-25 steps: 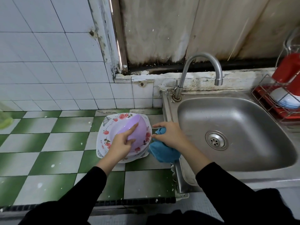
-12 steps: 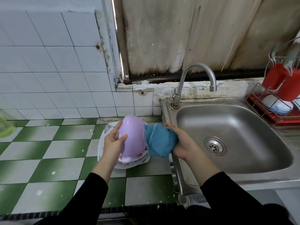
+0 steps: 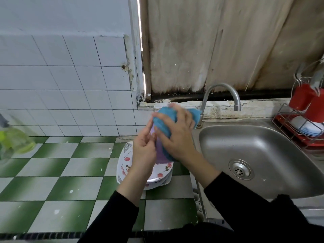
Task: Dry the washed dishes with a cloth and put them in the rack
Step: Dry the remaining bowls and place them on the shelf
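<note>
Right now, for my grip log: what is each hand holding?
Left hand: grips the purple bowl.
Right hand: holds the blue cloth, fingers curled over it against the bowl.

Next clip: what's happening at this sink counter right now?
A person is drying a purple bowl. The left hand holds it up above a stack of floral plates on the checkered counter, while the right hand wraps a blue cloth around it. The rack beyond the sink already holds some dishes; the bowl is not in it yet.
</note>
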A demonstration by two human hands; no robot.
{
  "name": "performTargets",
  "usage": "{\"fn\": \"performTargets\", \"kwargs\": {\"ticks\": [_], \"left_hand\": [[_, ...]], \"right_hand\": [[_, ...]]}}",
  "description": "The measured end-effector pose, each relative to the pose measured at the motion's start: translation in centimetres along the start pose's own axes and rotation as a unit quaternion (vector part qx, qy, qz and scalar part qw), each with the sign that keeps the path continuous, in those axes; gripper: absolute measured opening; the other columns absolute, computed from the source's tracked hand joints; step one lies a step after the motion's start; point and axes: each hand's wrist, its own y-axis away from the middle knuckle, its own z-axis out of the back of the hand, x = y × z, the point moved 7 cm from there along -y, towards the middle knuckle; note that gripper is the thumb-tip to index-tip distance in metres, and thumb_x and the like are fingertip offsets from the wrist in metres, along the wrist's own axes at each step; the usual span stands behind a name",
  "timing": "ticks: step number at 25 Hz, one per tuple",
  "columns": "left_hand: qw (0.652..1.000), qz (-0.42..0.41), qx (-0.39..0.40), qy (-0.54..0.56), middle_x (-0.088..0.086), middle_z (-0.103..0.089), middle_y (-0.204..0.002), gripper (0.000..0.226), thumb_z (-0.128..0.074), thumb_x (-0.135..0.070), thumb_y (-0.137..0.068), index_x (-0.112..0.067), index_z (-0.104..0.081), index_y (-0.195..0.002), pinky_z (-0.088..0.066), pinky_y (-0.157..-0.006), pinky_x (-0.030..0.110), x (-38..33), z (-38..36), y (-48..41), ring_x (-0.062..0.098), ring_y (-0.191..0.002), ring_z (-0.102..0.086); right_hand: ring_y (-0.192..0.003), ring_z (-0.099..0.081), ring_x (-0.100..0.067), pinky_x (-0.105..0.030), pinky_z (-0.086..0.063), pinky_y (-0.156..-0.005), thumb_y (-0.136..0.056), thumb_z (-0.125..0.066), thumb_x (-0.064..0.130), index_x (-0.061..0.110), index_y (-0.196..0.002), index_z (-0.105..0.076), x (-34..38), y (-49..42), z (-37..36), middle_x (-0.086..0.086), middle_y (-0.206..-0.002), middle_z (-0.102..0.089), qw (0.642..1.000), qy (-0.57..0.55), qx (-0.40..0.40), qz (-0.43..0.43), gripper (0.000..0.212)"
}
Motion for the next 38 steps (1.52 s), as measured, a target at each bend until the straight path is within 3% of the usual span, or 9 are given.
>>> {"fn": "performTargets", "kwargs": {"ticks": [4,9,14,20,22,25,31,35,38], "left_hand": [[0.998,-0.057,-0.004,0.005,0.029,-0.039,-0.134,0.045,-0.042,0.004,-0.099,-0.019,-0.052,-0.136,-0.047,-0.081,0.011,-3.1,0.1,1.5,0.020,-0.113,-0.060],[0.996,-0.076,0.007,0.048,0.024,-0.058,-0.123,0.042,-0.040,0.004,-0.100,-0.015,-0.052,-0.135,-0.051,-0.079,0.013,-4.8,0.1,2.6,0.003,-0.092,-0.068],[0.993,-0.094,-0.005,0.066,0.031,-0.038,-0.131,0.043,-0.042,0.005,-0.099,-0.025,-0.057,-0.126,-0.044,-0.079,0.007,-5.8,-0.3,3.4,0.023,-0.121,-0.054],[0.989,-0.090,0.027,0.118,0.006,-0.073,-0.101,0.041,-0.039,0.015,-0.093,-0.003,-0.063,-0.120,-0.058,-0.075,0.027,-5.6,-1.3,2.5,0.016,-0.091,-0.069],[0.986,-0.083,0.012,0.142,0.008,-0.067,-0.122,0.040,-0.042,0.009,-0.096,-0.008,-0.058,-0.129,-0.054,-0.093,0.030,-5.6,-1.5,2.5,0.018,-0.109,-0.066],[0.983,-0.104,0.001,0.148,0.002,-0.060,-0.134,0.041,-0.044,0.004,-0.098,-0.025,-0.060,-0.121,-0.048,-0.101,0.032,-6.2,-2.1,3.1,0.016,-0.123,-0.057],[0.962,-0.075,-0.045,0.260,0.000,-0.063,-0.126,0.038,-0.039,0.001,-0.100,-0.019,-0.056,-0.128,-0.057,-0.082,0.027,-7.1,-0.7,1.8,0.010,-0.103,-0.066],[0.967,-0.069,-0.019,0.245,-0.004,-0.061,-0.128,0.040,-0.037,0.001,-0.100,-0.019,-0.055,-0.129,-0.055,-0.086,0.025,-7.0,-2.1,2.4,0.010,-0.111,-0.063],[0.960,-0.063,-0.037,0.271,-0.002,-0.059,-0.132,0.039,-0.037,0.000,-0.101,-0.026,-0.058,-0.120,-0.056,-0.088,0.029,-7.3,-2.2,2.1,0.011,-0.111,-0.063]], "right_hand": [[-0.111,-0.053,-0.013,-0.030,-0.038,-0.099,-0.090,-0.046,0.046,0.033,-0.119,-0.057,-2.8,-3.5,2.0,0.014,-0.111,-0.057,0.942,-0.230,-0.056,-0.236,0.034],[-0.107,-0.057,-0.015,-0.024,-0.039,-0.096,-0.089,-0.053,0.031,0.007,-0.113,-0.062,3.7,-1.9,2.9,-0.006,-0.112,-0.065,0.987,-0.094,0.020,0.125,0.035],[-0.084,-0.058,-0.009,-0.023,-0.044,-0.079,-0.089,-0.064,0.019,0.023,-0.094,-0.067,-2.3,-6.3,4.4,0.003,-0.093,-0.066,0.932,-0.275,0.005,-0.238,0.007],[-0.124,-0.053,-0.031,-0.047,-0.034,-0.108,-0.085,-0.059,0.031,0.020,-0.116,-0.062,5.1,0.8,5.5,-0.009,-0.123,-0.064,0.957,0.030,-0.040,0.285,0.033],[-0.114,-0.058,-0.023,-0.044,-0.043,-0.101,-0.084,-0.058,0.028,0.024,-0.112,-0.058,2.2,-1.1,7.3,-0.002,-0.116,-0.064,0.978,-0.126,-0.092,0.136,0.028],[-0.090,-0.060,-0.008,-0.035,-0.048,-0.082,-0.082,-0.058,0.037,0.027,-0.103,-0.058,-2.6,-2.9,7.4,0.010,-0.097,-0.064,0.882,-0.390,-0.155,-0.213,0.023],[-0.133,-0.045,-0.037,-0.058,-0.043,-0.102,-0.095,-0.053,0.028,0.016,-0.132,-0.044,-0.4,3.3,6.8,-0.001,-0.146,-0.042,0.977,-0.161,-0.038,0.136,0.040],[-0.128,-0.051,-0.027,-0.053,-0.048,-0.097,-0.095,-0.046,0.045,0.034,-0.127,-0.050,-3.4,1.8,7.9,-0.004,-0.144,-0.047,0.939,-0.276,-0.158,-0.127,0.034],[-0.139,-0.038,-0.026,-0.055,-0.037,-0.109,-0.096,-0.048,0.038,0.033,-0.124,-0.051,-0.3,1.8,8.0,0.015,-0.149,-0.041,0.938,-0.287,-0.191,-0.045,0.029]]}}
